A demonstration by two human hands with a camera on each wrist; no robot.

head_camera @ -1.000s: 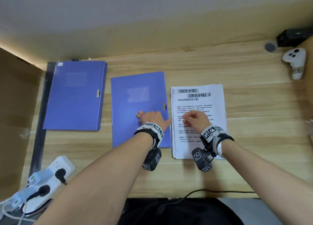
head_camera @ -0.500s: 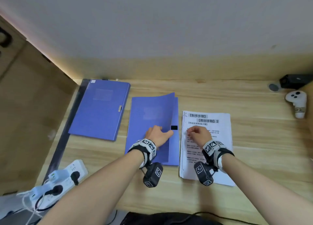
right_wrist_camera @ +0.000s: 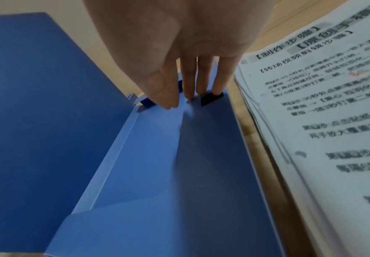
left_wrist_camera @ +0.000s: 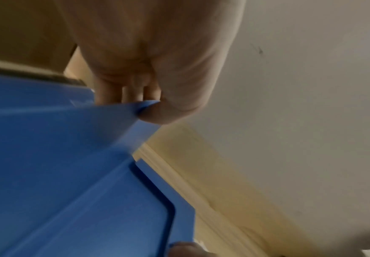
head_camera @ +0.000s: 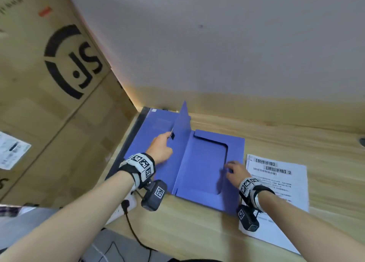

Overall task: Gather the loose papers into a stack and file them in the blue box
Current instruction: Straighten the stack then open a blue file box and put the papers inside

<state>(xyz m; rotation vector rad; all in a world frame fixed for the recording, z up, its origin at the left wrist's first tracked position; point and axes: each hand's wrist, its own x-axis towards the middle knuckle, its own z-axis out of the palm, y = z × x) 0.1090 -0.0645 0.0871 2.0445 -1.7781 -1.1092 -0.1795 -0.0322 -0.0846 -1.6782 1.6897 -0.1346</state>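
Observation:
The blue box lies open on the wooden desk, its lid standing nearly upright. My left hand pinches the lid's free edge beside a black fastener patch; the left wrist view shows thumb and fingers clamped on that blue edge. My right hand rests with straight fingers on the box's right inner flap, and its fingertips press the flap next to a black patch. The stack of printed papers lies just right of the box, seen close in the right wrist view.
A second, closed blue box lies behind the raised lid, by the wall. A large cardboard carton stands along the desk's left side. A white power strip with a black plug sits at the front left.
My left hand has swung the lid from barely lifted to nearly upright. My right hand left the papers and now rests on the box's inner flap. The head view tilted up and left.

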